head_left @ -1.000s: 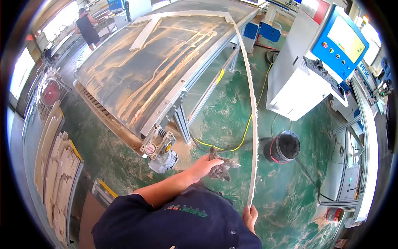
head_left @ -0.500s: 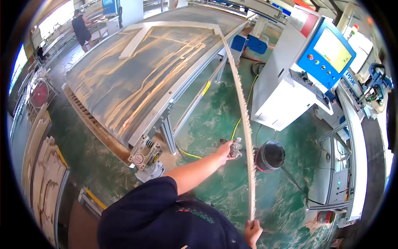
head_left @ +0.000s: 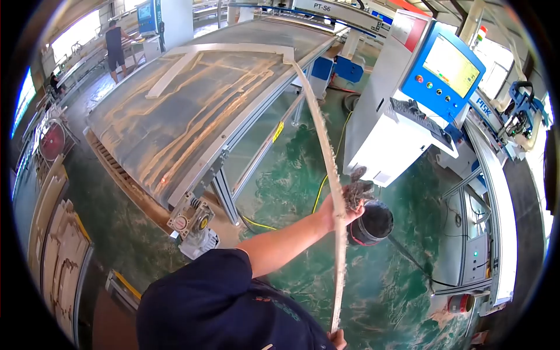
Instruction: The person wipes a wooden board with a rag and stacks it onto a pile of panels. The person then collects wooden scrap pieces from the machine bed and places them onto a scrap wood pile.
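Observation:
A long pale strip (head_left: 326,146) with a rough, ragged edge runs from the machine table down to my body. My right hand (head_left: 337,339), only partly in view at the bottom, is closed around its near end. My left arm reaches out beneath the strip, which crosses in front of my left hand (head_left: 352,213). The fingers of that hand are closed on a grey crumpled wad (head_left: 358,193), whose material I cannot make out. Just beyond the hand, a dark bucket (head_left: 373,224) stands on the floor. The strip's far end meets a pale flat piece (head_left: 233,48) on the table.
The dusty machine table (head_left: 192,111) is on the left, with a motor (head_left: 198,230) at its near corner. A white control cabinet (head_left: 379,134) with a blue screen panel stands ahead right. A yellow cable (head_left: 321,192) crosses the green floor. Another person (head_left: 115,49) stands far left.
My left hand has moved right with the grey wad, from left of the strip to across it, near the bucket. The strip's near end and my right hand have shifted slightly left and down in view.

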A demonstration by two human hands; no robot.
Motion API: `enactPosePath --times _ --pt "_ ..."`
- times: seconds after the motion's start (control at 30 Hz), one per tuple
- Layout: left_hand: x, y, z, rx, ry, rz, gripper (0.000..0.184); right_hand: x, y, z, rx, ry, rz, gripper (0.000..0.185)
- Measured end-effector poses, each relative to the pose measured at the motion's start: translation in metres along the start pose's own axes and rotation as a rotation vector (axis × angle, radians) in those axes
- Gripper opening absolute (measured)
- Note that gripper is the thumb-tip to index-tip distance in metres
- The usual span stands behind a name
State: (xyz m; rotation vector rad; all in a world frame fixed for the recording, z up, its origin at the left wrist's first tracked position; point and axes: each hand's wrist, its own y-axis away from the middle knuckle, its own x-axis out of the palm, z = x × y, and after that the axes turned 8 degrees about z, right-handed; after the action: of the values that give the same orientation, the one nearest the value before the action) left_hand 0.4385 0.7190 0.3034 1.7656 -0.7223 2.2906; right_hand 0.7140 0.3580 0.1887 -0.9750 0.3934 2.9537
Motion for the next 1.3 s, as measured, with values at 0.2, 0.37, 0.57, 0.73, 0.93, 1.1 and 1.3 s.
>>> enactPosePath --times 0.2,0.37,0.57,0.73,0.93,1.1,1.3 --pt "0.031 -0.042 0.004 0.003 -0.26 0.144 0.033 0.042 -0.055 0.04 -0.363 -0.235 -0.15 0.028" --pt "-0.08 0.084 -0.042 0.04 -0.699 -0.417 0.029 -0.028 -0.107 0.105 -0.562 -0.515 -0.309 0.029" --pt "-0.14 0.244 -0.033 -0.065 -0.809 -1.282 0.025 -0.062 -0.121 0.116 -0.503 -0.289 -0.234 0.026" --pt "-0.173 0.323 -0.023 -0.215 -0.926 -1.277 0.027 -0.058 -0.158 0.131 -0.539 -0.139 -0.157 0.03" --pt "-0.141 0.361 -0.025 -0.135 -1.204 -1.195 0.029 -0.041 -0.198 0.184 -0.53 -0.263 -0.067 0.027" --pt "-0.091 0.36 -0.02 0.066 -1.174 -1.204 0.027 -0.02 -0.239 0.215 -0.607 -0.34 0.007 0.023" --pt "-0.061 0.335 -0.04 0.152 -1.077 -1.233 0.032 0.001 -0.293 0.275 -0.632 -0.386 0.061 0.021"
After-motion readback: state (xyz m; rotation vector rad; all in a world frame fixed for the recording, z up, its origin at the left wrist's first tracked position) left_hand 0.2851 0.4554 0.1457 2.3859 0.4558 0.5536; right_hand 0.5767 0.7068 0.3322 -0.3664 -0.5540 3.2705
